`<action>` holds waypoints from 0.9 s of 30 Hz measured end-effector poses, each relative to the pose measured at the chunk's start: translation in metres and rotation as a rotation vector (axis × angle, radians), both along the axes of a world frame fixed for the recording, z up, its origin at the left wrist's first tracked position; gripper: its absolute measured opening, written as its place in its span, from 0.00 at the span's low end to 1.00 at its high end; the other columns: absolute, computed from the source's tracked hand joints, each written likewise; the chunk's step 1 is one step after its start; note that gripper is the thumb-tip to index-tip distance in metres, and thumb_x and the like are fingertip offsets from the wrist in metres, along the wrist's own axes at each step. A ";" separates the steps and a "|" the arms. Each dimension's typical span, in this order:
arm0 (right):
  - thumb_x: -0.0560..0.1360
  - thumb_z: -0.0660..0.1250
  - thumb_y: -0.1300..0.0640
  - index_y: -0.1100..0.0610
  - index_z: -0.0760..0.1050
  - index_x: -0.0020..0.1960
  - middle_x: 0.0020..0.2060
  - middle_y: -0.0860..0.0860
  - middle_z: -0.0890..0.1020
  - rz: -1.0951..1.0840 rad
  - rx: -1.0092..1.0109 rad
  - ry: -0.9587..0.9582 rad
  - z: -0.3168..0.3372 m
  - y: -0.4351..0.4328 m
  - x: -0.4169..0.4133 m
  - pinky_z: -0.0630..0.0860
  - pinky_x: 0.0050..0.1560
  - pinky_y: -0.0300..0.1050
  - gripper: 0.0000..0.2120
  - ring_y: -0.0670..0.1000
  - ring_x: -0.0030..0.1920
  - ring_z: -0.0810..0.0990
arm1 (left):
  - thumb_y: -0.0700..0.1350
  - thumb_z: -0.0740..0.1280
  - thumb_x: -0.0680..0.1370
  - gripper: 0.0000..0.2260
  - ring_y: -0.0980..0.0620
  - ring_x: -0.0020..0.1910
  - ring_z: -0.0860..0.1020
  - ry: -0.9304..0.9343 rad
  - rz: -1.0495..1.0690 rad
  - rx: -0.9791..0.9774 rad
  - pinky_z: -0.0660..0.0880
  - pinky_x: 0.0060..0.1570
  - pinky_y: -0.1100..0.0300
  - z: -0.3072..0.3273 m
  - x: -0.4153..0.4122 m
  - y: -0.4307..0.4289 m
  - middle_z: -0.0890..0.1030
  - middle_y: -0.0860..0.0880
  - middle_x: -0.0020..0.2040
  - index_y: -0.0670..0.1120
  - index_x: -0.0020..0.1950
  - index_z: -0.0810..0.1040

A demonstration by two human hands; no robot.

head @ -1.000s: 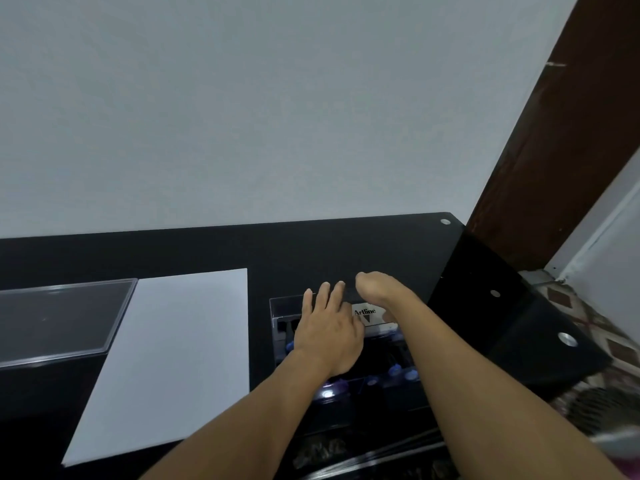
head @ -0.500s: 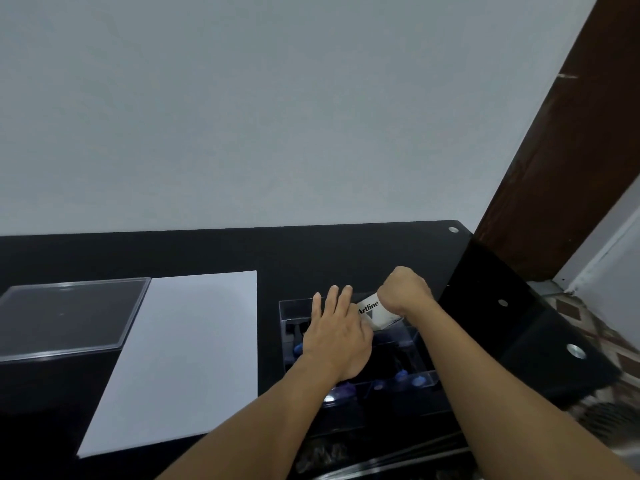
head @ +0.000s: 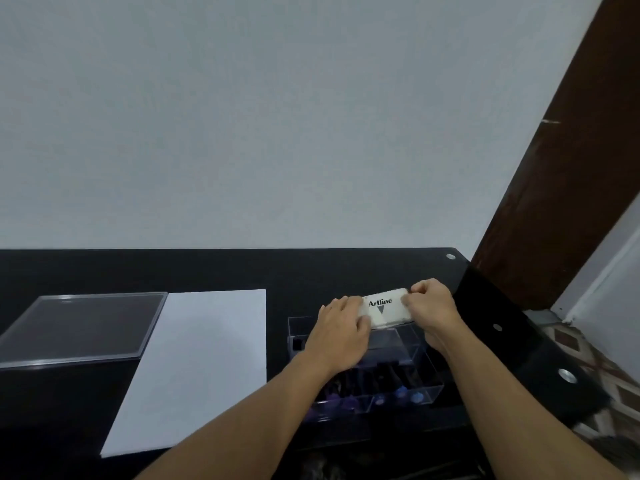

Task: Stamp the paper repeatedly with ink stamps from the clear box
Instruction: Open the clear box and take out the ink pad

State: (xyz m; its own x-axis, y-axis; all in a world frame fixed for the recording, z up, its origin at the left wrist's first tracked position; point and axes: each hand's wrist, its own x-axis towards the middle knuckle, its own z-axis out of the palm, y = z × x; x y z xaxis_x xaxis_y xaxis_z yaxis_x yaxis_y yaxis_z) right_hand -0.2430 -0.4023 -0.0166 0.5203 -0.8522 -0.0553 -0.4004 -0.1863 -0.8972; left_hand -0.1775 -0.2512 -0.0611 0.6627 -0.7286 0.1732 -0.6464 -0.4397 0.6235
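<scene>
A white ink pad case (head: 384,308) with black "Artline" lettering is held above the far end of the clear box (head: 420,382). My left hand (head: 341,329) grips its left end and my right hand (head: 433,311) grips its right end. Inside the clear box lie several dark stamps with blue-purple ends (head: 398,398), partly hidden by my left forearm. A blank white sheet of paper (head: 204,365) lies flat on the black table to the left of the box.
A clear lid (head: 83,329) lies on the black table (head: 242,271) left of the paper. The table's right corner has metal studs (head: 568,375). A plain wall stands behind, a dark brown door frame (head: 568,188) at right, and patterned floor tiles below it.
My right hand has lifted the ink pad case out of the box and my left hand has come up to grip its other end. The view has tilted upward.
</scene>
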 end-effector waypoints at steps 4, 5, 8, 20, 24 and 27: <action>0.75 0.66 0.70 0.58 0.73 0.46 0.46 0.57 0.80 0.029 0.139 -0.133 0.016 0.020 0.008 0.80 0.45 0.54 0.08 0.55 0.45 0.80 | 0.47 0.59 0.80 0.14 0.52 0.50 0.78 0.212 0.080 -0.214 0.78 0.50 0.54 0.022 0.008 0.022 0.79 0.52 0.56 0.52 0.67 0.69; 0.75 0.66 0.70 0.58 0.73 0.46 0.46 0.57 0.80 0.040 0.168 -0.160 0.019 0.026 0.010 0.81 0.47 0.54 0.08 0.55 0.46 0.81 | 0.46 0.60 0.80 0.13 0.55 0.48 0.79 0.260 0.114 -0.272 0.79 0.47 0.59 0.027 0.010 0.029 0.79 0.54 0.54 0.52 0.64 0.70; 0.75 0.67 0.70 0.57 0.75 0.48 0.50 0.59 0.82 0.092 0.233 -0.207 0.025 0.048 0.023 0.81 0.50 0.56 0.08 0.58 0.51 0.83 | 0.40 0.63 0.79 0.10 0.62 0.45 0.79 0.333 0.193 -0.406 0.74 0.42 0.71 0.045 0.017 0.059 0.77 0.63 0.46 0.57 0.49 0.72; 0.69 0.64 0.72 0.69 0.78 0.43 0.43 0.62 0.86 0.407 0.248 -0.176 0.022 0.190 0.075 0.83 0.50 0.58 0.05 0.55 0.44 0.83 | 0.37 0.64 0.77 0.12 0.60 0.47 0.80 0.353 0.406 -0.435 0.75 0.38 0.68 0.069 0.054 0.213 0.83 0.61 0.46 0.54 0.48 0.81; 0.62 0.63 0.67 0.74 0.72 0.47 0.48 0.67 0.83 0.570 0.257 -0.117 0.011 0.243 0.092 0.78 0.52 0.68 0.15 0.56 0.41 0.81 | 0.38 0.65 0.77 0.17 0.59 0.49 0.77 0.285 0.538 -0.383 0.76 0.50 0.60 0.059 0.065 0.266 0.77 0.64 0.43 0.62 0.41 0.74; 0.65 0.65 0.69 0.74 0.75 0.47 0.44 0.61 0.85 0.640 0.227 -0.078 0.000 0.279 0.104 0.82 0.51 0.62 0.11 0.55 0.46 0.86 | 0.39 0.66 0.76 0.13 0.55 0.50 0.78 0.278 0.635 -0.354 0.78 0.53 0.55 0.046 0.074 0.302 0.80 0.58 0.49 0.55 0.54 0.81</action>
